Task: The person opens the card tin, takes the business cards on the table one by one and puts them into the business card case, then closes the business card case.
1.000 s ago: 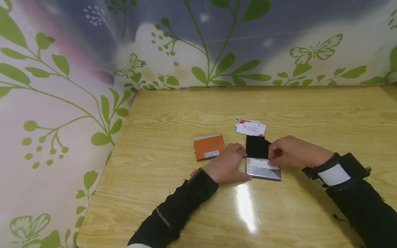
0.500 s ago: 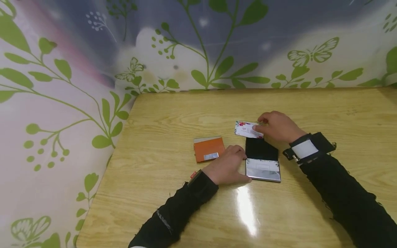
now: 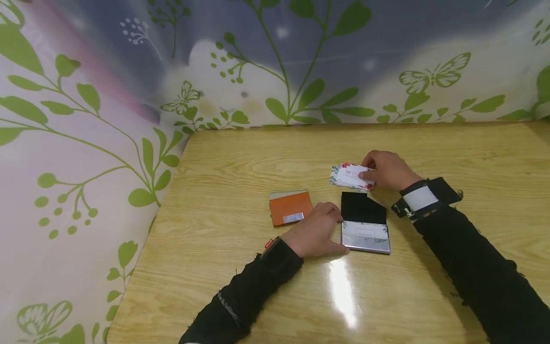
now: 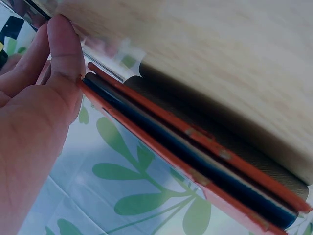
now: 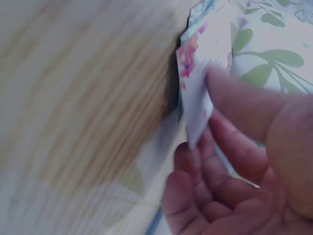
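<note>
A silver-and-black business card case [image 3: 365,239] lies unfolded on the table, a white card showing in its lower half. Against its left edge rests my left hand [image 3: 315,231], the thumb at the near corner and the fingertips by the fold. Beyond the case, my right hand [image 3: 388,170] pinches floral business cards [image 3: 350,176] between thumb and fingers. In the right wrist view these cards [image 5: 195,73] look fanned, with a red flower print on the top one. An orange card case [image 3: 290,208] sits left of my left hand; its edge [image 4: 190,147] fills the left wrist view.
The wooden table [image 3: 240,277] ends on the left beside a wall covering [image 3: 86,157] with leaf prints. Another printed wall [image 3: 343,62] stands along the back edge.
My right hand has left the silver case and reached the floral cards beyond it. It now pinches them, and they have shifted right and spread. My left hand has stayed put.
</note>
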A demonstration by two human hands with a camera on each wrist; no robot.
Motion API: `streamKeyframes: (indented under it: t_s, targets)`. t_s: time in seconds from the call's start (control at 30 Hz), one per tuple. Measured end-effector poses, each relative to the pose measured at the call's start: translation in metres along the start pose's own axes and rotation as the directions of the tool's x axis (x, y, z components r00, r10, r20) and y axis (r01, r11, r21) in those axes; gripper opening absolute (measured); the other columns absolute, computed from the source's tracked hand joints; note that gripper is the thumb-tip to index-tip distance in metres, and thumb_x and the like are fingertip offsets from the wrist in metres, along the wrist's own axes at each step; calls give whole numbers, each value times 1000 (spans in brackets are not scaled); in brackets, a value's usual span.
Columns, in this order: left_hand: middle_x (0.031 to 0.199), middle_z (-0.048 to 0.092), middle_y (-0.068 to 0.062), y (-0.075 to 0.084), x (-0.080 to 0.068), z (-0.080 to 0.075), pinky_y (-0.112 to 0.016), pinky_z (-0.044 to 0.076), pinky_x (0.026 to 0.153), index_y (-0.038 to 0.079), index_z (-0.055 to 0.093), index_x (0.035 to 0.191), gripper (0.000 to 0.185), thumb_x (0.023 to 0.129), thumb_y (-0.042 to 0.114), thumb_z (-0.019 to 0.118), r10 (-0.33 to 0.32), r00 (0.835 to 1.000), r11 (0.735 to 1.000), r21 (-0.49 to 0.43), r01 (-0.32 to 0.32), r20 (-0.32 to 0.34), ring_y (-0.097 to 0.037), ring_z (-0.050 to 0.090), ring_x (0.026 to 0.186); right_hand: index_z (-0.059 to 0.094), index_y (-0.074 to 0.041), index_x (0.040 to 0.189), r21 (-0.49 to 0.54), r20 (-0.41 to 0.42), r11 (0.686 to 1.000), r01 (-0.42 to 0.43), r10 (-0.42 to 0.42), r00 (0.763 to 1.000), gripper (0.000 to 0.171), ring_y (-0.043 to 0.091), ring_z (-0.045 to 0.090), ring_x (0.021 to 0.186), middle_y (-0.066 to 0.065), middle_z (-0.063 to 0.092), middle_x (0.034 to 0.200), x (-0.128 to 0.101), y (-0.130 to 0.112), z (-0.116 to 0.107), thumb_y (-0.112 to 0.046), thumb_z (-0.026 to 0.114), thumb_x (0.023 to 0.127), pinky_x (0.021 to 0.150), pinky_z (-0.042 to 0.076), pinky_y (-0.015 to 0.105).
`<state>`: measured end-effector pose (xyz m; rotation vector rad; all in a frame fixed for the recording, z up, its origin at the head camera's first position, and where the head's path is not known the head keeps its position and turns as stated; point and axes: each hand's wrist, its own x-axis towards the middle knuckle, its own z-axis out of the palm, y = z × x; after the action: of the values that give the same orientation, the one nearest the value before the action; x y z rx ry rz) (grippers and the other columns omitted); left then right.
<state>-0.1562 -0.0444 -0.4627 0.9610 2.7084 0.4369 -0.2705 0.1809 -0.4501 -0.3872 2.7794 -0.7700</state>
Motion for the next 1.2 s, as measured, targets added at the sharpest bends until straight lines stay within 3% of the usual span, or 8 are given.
streamKeyframes:
  t_s: [0.13, 0.27, 0.37, 0.47, 0.6, 0.8, 1.1, 1.2]
  targets:
    - [126, 48, -3, 0, -1, 0, -20, 35, 99, 7, 62, 118, 64, 74, 51, 76, -4, 1000, 1000, -4, 4, 0, -14, 42, 113, 60, 1, 110, 52, -118, 998, 27, -20, 993, 23, 31, 56, 89, 20, 62, 102, -14, 4, -7, -17, 57, 96, 75, 44, 44]
    - [126, 48, -3, 0, -1, -1, -20, 35, 99, 7, 62, 118, 64, 74, 51, 76, 0, 1000, 1000, 0, 0, -9, -15, 42, 113, 62, -5, 108, 165, -187, 983, 82, -50, 981, 28, 26, 54, 85, 13, 61, 97, -35, 6, -15, -30, 56, 97, 68, 44, 38]
    - [125, 49, -4, 0, 0, -2, -21, 35, 99, 6, 62, 117, 65, 73, 51, 77, 9, 1000, 1000, 4, -9, -13, -15, 42, 113, 63, -9, 106, 294, -84, 946, 135, -115, 990, 28, 23, 54, 83, 8, 62, 95, -50, 8, -17, -34, 57, 95, 67, 46, 32]
    - [124, 50, -4, 0, 1, -1, -21, 34, 99, 5, 62, 116, 65, 72, 50, 78, 13, 1000, 1000, 5, -13, -14, -16, 42, 113, 65, -11, 102, 362, 79, 916, 174, -216, 973, 20, 21, 56, 82, 5, 64, 92, -64, 11, -15, -29, 59, 95, 67, 47, 28]
    - [125, 49, -4, 1, 1, 0, -20, 35, 99, 5, 62, 115, 65, 71, 50, 79, 3, 1000, 1000, -12, -3, -12, -15, 42, 113, 64, -12, 96, 307, 175, 929, 206, -268, 947, 11, 18, 55, 77, 1, 64, 86, -74, 12, -8, -23, 61, 94, 65, 44, 27]
    - [125, 49, -4, 1, 0, 1, -20, 36, 97, 5, 62, 114, 64, 71, 49, 79, -8, 1000, 1000, -27, 8, -11, -15, 42, 112, 63, -13, 93, 221, 198, 945, 240, -285, 938, 3, 15, 55, 75, -2, 61, 82, -80, 9, 6, -16, 64, 92, 64, 46, 25]
    - [124, 50, -3, 1, 0, 1, -20, 36, 97, 5, 63, 117, 65, 72, 50, 78, 12, 1000, 1000, -18, -12, -18, -15, 43, 112, 66, -21, 84, 159, 271, 942, 295, -329, 905, 6, 9, 51, 66, -8, 58, 73, -86, 4, 17, -24, 69, 89, 57, 43, 24]
    - [125, 49, -4, 1, -1, 0, -20, 35, 97, 5, 63, 117, 64, 73, 49, 78, 9, 1000, 1000, -13, -9, -15, -15, 43, 113, 69, -23, 84, 107, 252, 947, 303, -320, 913, 7, 8, 50, 64, -10, 58, 73, -84, 0, 15, -26, 66, 90, 55, 42, 24]
